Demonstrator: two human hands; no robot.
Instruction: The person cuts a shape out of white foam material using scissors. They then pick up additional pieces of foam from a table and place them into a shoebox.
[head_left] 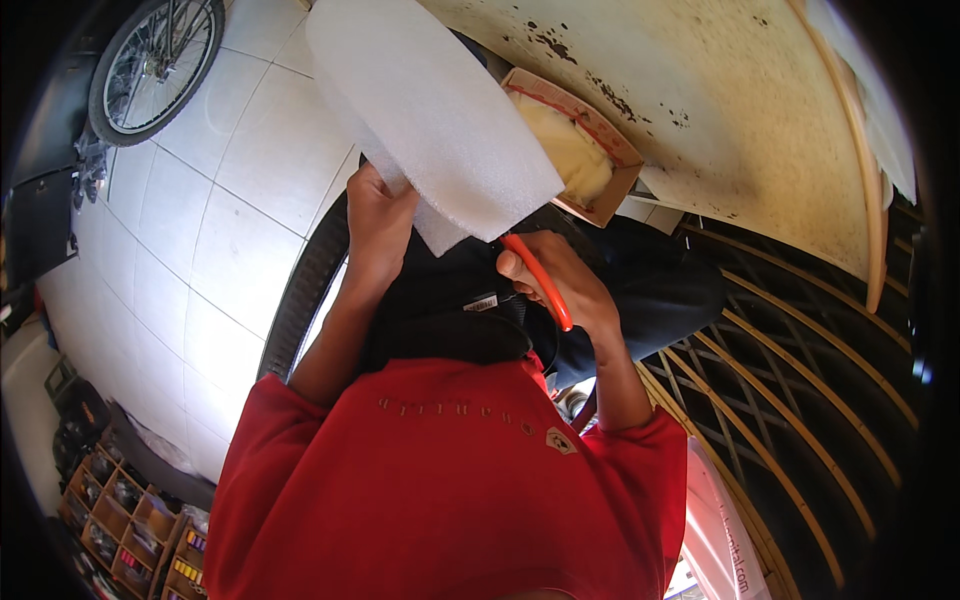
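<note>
Head view. The foam sheet (pixel 445 115) was positioned in front of the person, on the far side of the lap, with the tile floor (pixel 235 135) to its left and the open box (pixel 617 195) to its right. It was white, bowed along its length, and had a folded-over flap at its near end. Judged by its look, the sheet would be very light, soft and springy; it would bend under its own length, and its surface might slide a little under dry fingers. It would be likely to tear or dent under a hard pinch. The suitable hold would be a broad, gentle pinch on the left edge close to the near corner, with the far end left free.

The left hand (pixel 380 215) was closed on the sheet's left edge near the flap, knuckles up, its forearm reaching nearly straight away from the body. The right hand (pixel 565 280) was wrapped around the red-handled tool (pixel 541 278), thumb across the near side, wrist turned inward, elbow bent to the right. The tool's front end lay at the sheet's near right edge and was largely hidden; whether its blades or jaws were apart could not be told.
</note>
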